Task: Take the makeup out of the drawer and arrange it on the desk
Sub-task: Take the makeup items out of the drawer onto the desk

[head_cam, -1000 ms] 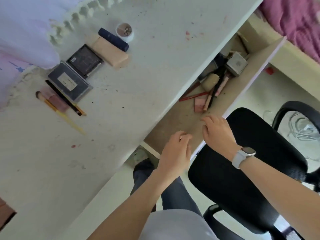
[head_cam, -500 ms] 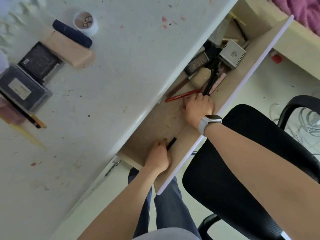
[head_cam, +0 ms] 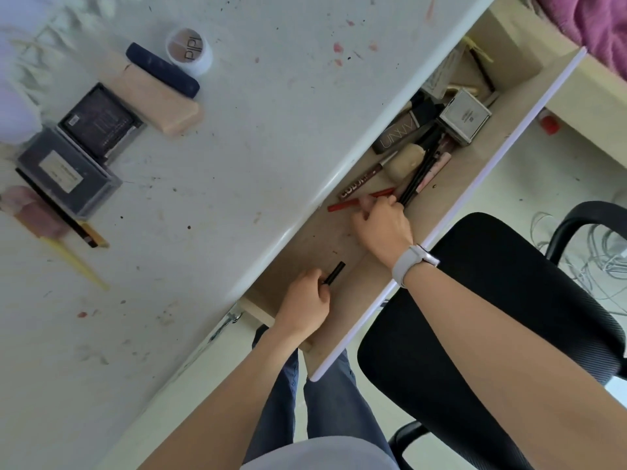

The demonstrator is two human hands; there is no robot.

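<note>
The wooden drawer stands pulled out under the white desk. Inside it, my left hand grips a short black pencil near the drawer's near end. Farther in, my right hand pinches a red pencil lying on the drawer floor. Beyond it lie a brown pencil, a beige tube, thin black brushes, a dark tube and a silver square box.
On the desk's far left lie two dark palettes, a beige case, a navy tube, a round white jar and several pencils. A black office chair stands right of the drawer.
Both hands went from the drawer's front edge into the drawer. My left hand took hold of the black pencil, and my right hand reached the red pencil.
</note>
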